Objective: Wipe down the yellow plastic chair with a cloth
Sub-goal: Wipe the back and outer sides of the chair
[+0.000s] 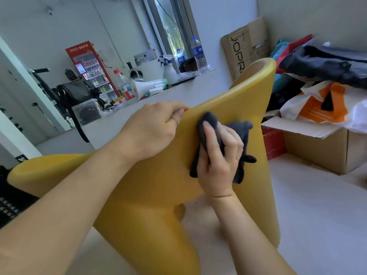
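The fingers (pixel 228 139) of the right hand (pixel 218 161) are curled round a dark grey cloth (pixel 208 122), which is bunched under them and pressed against the yellow chair (pixel 158 185), just below its top rim (pixel 228 98). The fingers (pixel 177 116) of the left hand (pixel 153 130) are hooked over that same rim, just beside the cloth, so the shell is gripped and steadied. The chair fills the middle of the view, its broad yellow face turned toward the camera and its legs running down to the pale floor (pixel 317 225).

The step in hand is judged to be the wiping of this upper face. It would be done well with the cloth opened flatter (a loose tail hangs off below the hand and does no work), with firm overlapping strokes led along the curve of the rim and then down, and with the left grip shifted along the rim as each patch is finished.

To the right of the chair, a cardboard box (pixel 317 151) and a heap of bags (pixel 321 104) lie near, so strokes toward that edge should be kept short. Behind the chair a cluttered white tabletop (pixel 111 124) stands close, with bottles (pixel 124 84) on it. Open room is left mainly below and to the chair's lower right.
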The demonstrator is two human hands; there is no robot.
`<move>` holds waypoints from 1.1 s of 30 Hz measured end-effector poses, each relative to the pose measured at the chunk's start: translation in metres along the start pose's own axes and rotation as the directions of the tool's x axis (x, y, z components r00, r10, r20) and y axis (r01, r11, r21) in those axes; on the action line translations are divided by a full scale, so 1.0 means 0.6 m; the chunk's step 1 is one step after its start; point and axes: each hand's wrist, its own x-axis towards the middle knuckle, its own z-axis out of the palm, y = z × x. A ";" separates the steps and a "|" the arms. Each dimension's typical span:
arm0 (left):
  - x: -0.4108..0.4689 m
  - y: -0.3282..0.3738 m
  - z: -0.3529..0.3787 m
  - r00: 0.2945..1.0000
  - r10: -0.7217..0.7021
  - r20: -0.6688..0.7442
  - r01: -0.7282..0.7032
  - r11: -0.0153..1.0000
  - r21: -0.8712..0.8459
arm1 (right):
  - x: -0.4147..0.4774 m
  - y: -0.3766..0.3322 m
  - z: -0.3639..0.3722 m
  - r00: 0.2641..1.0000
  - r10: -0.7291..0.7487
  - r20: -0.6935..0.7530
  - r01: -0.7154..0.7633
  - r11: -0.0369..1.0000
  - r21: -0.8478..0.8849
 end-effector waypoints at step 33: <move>-0.053 0.192 0.195 0.946 -0.085 0.314 0.325 0.177 -0.929 | 0.232 0.120 -0.325 0.476 0.673 0.566 -0.696 0.682 -0.225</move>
